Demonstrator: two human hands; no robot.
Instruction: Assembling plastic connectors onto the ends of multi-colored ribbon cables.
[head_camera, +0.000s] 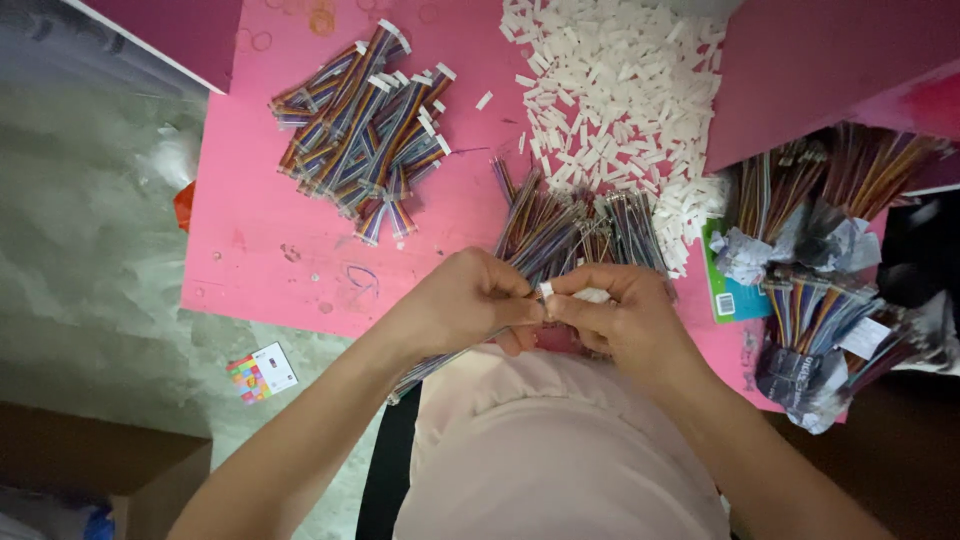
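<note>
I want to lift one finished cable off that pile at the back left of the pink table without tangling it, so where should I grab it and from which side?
Probably by a white connector end, pinched from the right. On the finished pile those plugs stick out clear along the upper right edge, while the middles cross and overlap. Both the left hand and right hand are busy with a small white connector.

Lighting: soft, even, moderately dim; source apparently overhead, not in view. Brightest area: pile of white plastic pieces (615, 110), slightly washed out, detail lost between pieces. Pink table top (260, 240): evenly lit, no glare. Shadows: faint, diffuse; darkest at lower left and right-hand edge, where detail sinks into near black. Focus: hands at centre reasonably sharp; grey floor (90, 230) soft and smeared. Distortion: wide-angle stretch at corners, table edges slanting. Colour: saturated, mild noise
</note>
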